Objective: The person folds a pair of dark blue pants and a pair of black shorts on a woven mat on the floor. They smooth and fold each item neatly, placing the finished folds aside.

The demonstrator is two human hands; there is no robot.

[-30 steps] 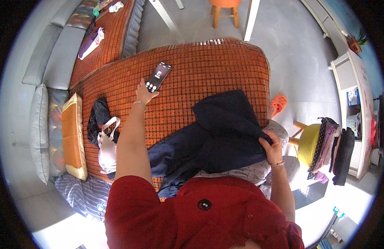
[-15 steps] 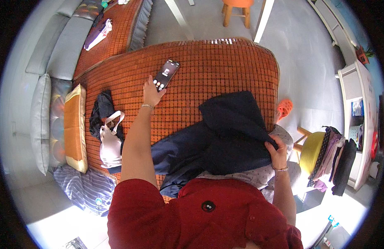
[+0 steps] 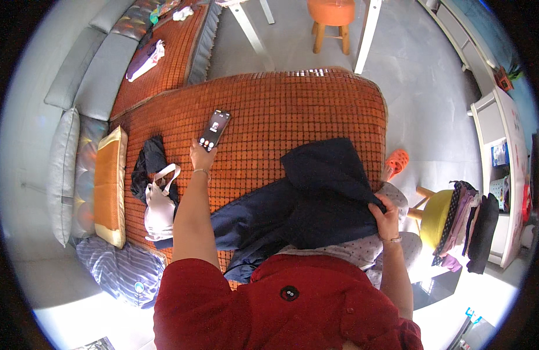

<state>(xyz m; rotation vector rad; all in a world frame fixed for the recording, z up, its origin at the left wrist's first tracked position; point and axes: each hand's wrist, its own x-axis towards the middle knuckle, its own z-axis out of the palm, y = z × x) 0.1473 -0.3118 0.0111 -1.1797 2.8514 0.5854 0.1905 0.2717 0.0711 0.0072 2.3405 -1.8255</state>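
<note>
In the head view, the phone (image 3: 216, 127) points away from the left hand (image 3: 202, 156), the nearer one, over the orange mat (image 3: 298, 105), its long axis slanting slightly rightward toward the far edge. Left fingers and thumb grip its near end; the right hand (image 3: 387, 219), well apart, pinches the navy garment (image 3: 325, 201) near the mat's right edge.

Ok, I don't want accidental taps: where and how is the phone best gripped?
Probably by the phone's long edges, coming from the near side, where the left hand holds its lower end: it is a slim slab, lit screen up, with round icons near that end.
</note>
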